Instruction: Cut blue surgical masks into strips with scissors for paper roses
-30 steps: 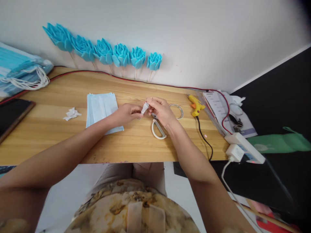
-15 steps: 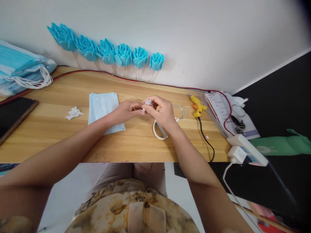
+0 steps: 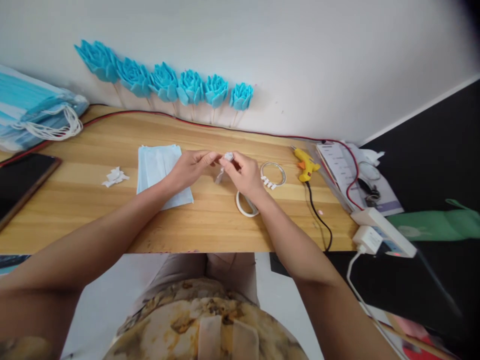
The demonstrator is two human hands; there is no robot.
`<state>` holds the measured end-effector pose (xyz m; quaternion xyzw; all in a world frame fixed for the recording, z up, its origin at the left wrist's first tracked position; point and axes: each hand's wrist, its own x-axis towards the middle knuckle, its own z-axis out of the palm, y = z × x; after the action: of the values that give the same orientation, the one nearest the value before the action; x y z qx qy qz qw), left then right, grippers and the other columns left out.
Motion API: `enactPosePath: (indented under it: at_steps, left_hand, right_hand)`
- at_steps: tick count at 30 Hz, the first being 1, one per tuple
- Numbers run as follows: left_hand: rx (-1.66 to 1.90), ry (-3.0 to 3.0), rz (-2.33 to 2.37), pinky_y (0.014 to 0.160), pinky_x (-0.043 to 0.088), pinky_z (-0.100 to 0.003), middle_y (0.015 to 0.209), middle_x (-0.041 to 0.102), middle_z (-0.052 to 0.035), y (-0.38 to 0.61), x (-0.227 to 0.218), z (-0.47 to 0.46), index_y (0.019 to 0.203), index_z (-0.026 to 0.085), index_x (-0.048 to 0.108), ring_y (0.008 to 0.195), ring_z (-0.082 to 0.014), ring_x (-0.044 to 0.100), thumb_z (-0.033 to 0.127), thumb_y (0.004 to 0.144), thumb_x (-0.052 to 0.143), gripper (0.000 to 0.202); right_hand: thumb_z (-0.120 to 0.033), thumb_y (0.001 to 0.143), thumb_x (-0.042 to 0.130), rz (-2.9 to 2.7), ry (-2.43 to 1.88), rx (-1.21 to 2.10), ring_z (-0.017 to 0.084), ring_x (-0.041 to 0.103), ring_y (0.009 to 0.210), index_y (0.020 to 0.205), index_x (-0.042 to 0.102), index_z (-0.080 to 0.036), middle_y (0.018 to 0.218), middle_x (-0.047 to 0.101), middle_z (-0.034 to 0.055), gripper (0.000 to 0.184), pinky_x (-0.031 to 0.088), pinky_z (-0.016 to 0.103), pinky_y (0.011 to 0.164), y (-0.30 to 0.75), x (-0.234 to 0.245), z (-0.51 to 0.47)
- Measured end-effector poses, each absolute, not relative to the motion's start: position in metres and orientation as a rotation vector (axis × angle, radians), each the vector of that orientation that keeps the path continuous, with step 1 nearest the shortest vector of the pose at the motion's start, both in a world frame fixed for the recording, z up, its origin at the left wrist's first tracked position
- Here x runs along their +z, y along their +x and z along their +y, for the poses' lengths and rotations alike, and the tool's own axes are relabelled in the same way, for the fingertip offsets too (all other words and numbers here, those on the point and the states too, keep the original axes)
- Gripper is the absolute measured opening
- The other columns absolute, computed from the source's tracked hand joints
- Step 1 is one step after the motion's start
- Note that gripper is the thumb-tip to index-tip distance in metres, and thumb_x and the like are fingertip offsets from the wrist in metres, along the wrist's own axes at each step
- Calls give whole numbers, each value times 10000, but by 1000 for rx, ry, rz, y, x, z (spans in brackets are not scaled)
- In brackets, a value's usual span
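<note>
The small white scrap (image 3: 227,157) sat pinched in the closed fingertips of my right hand (image 3: 244,176), just above the table (image 3: 75,200). My left hand (image 3: 189,167), fingers half curled beside the blue mask (image 3: 157,165), reached it, though I couldn't tell whether it gripped. I judged myself mid-shaping, and the next move called for a fine, steady pinch.

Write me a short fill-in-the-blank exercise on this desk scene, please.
The right hand pinches a small ____ piece.
The mask lies beside the ____ hand.
The glue gun is ____.
____ blue flowers lean on the wall.
Missing: white; left; yellow; six.
</note>
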<state>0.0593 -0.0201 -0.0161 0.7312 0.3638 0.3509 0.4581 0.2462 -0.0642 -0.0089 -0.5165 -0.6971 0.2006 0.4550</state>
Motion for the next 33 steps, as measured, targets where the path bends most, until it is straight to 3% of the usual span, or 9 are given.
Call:
enactPosePath:
  at_steps: [3, 5, 9, 13, 19, 23, 28, 33]
  left_hand:
    - [783, 1805, 777, 1006, 506, -364, 1151, 770, -83, 61, -15, -23, 1078, 194, 771, 1116, -266, 673, 657, 888, 586, 533]
    - [721, 1813, 682, 982, 513, -353, 1142, 768, -69, 63, -16, -25, 1071, 200, 761, 1108, -257, 674, 578, 876, 628, 445]
    - [622, 1858, 682, 797, 523, -298, 851, 749, -36, 63, -17, -25, 829, 181, 722, 836, -191, 674, 447, 861, 618, 288]
    - [593, 1911, 709, 667, 459, -263, 687, 646, -6, 62, -12, -26, 698, 183, 628, 667, -139, 573, 402, 860, 570, 279]
    - [553, 1888, 697, 581, 412, -241, 599, 538, 19, 65, -10, -29, 619, 188, 532, 571, -110, 483, 398, 873, 548, 330]
    - [612, 1907, 733, 672, 475, -258, 693, 640, -1, 66, -15, -28, 709, 185, 628, 674, -141, 581, 447, 890, 565, 325]
    - [860, 1684, 797, 938, 518, -357, 1086, 757, -101, 63, -19, -23, 1078, 173, 735, 1031, -243, 677, 648, 917, 543, 537]
    - [959, 1470, 916, 932, 538, -367, 1095, 763, -125, 62, -26, -19, 1149, 150, 733, 1009, -239, 695, 678, 895, 580, 606]
  right_hand:
    - [-494, 941, 575, -1623, -1254, 545, 109, 441, 603, 766, 584, -210, 646, 523, -38, 333, 349, 264, 606, 247, -10, -64]
    - [-527, 946, 561, -1577, -1212, 596, 110, 466, 614, 817, 614, -211, 680, 560, -29, 346, 364, 260, 605, 247, -10, -64]
    - [-584, 920, 580, -1581, -1165, 753, 111, 492, 611, 887, 664, -214, 699, 590, -21, 381, 383, 254, 594, 247, -11, -65]
    - [-594, 886, 630, -1593, -1100, 880, 99, 471, 582, 1008, 688, -220, 678, 567, -41, 397, 374, 241, 575, 250, -12, -64]
    - [-592, 910, 587, -1625, -1194, 678, 104, 452, 584, 810, 646, -209, 636, 539, -35, 400, 370, 253, 586, 248, -14, -64]
    - [-616, 879, 617, -1484, -1203, 735, 100, 438, 573, 792, 628, -210, 625, 520, -44, 415, 375, 248, 580, 245, -19, -60]
    - [-600, 868, 644, -1413, -1226, 672, 108, 442, 597, 818, 643, -219, 655, 535, -41, 384, 379, 251, 597, 248, -16, -60]
    - [-520, 878, 673, -1732, -1252, 552, 129, 494, 655, 800, 663, -220, 726, 628, -10, 310, 395, 275, 663, 247, -11, -66]
